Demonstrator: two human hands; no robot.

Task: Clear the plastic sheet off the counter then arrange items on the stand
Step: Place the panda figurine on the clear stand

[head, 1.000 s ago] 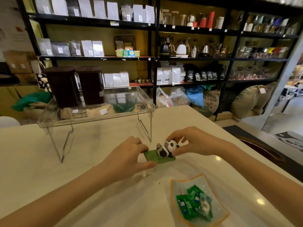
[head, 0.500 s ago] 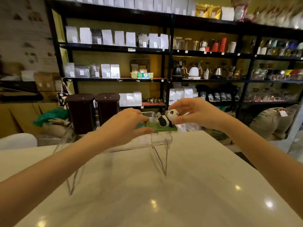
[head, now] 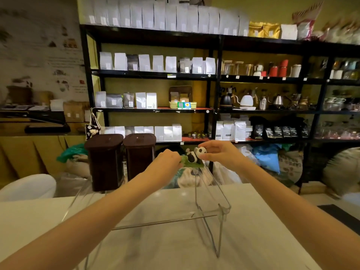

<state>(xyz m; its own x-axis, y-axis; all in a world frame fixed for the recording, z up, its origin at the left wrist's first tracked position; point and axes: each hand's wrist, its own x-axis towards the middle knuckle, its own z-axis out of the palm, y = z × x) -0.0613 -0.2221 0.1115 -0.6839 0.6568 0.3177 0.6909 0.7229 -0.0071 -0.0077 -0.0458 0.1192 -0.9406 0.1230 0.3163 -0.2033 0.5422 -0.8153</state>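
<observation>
A small black-and-white panda figurine [head: 194, 155] lies on a green base. My left hand [head: 168, 160] pinches the green base at its left edge. My right hand [head: 216, 152] grips the panda's head from the right. The figurine is held over the far right end of a clear acrylic stand [head: 220, 203] with wire legs, which rests on the white counter [head: 175, 240]. I cannot tell whether the base touches the stand's top. No plastic sheet is in view.
Two dark brown lidded bins [head: 120, 158] stand behind the stand on the left. Black shelving [head: 214, 78] with white bags, kettles and jars fills the back. Sacks and bags lie on the floor beyond the counter's far edge.
Both hands lifted the panda figurine off the counter and carried it forward to the stand's far right end. My view tilted up, so the dish of green sweets dropped out of sight.
</observation>
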